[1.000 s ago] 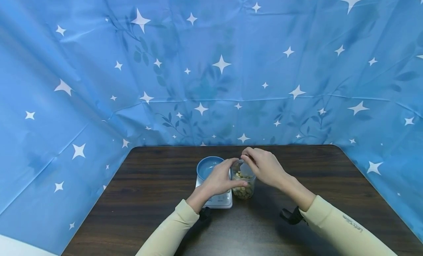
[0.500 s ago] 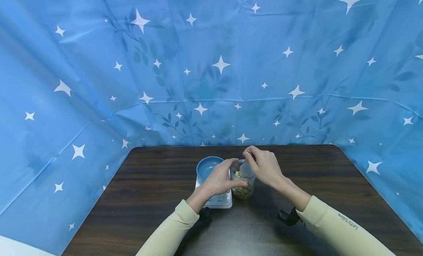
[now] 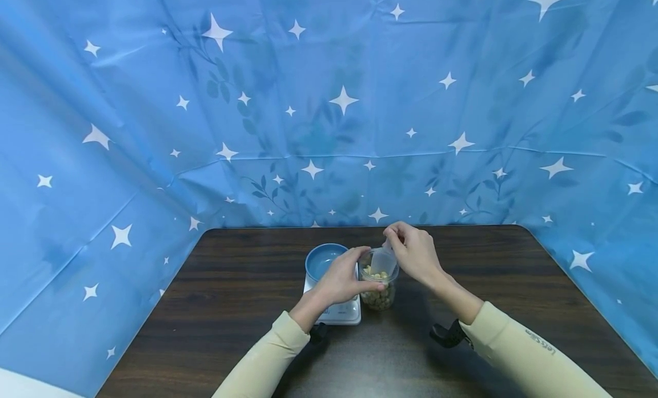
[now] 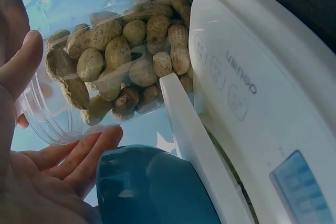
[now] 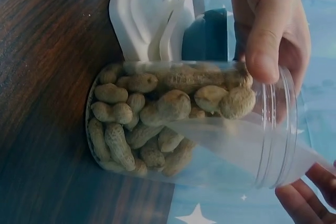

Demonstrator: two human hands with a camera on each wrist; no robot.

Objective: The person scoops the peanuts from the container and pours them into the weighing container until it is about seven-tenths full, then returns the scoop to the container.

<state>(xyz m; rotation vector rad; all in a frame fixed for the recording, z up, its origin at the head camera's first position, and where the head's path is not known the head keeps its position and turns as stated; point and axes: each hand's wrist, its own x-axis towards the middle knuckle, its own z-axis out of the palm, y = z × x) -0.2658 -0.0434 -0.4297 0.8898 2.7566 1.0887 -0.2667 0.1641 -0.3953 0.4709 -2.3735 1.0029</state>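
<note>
A clear plastic jar (image 3: 377, 300) of unshelled peanuts (image 5: 173, 106) stands upright on the table. My left hand (image 3: 339, 278) grips it near the rim, thumb on the near side and fingers round the far side. Over the mouth, my right hand (image 3: 415, 256) pinches the handle of a translucent plastic scoop (image 5: 226, 140). The scoop slants down into the jar, its tip among the peanuts. Just left of the jar sits a white kitchen scale (image 4: 236, 61) bearing a blue bowl (image 3: 320, 260). My left hand partly hides the scale and bowl in the head view.
The dark wood-grain table (image 3: 231, 318) extends around the jar and scale. Behind it hangs a blue curtain (image 3: 329, 129) with white stars. The scale's display (image 4: 302, 184) faces the table's near side.
My right hand has shifted slightly up and to the right, tilting the scoop so more of its blade shows inside the jar. My left hand and the jar stay in place.
</note>
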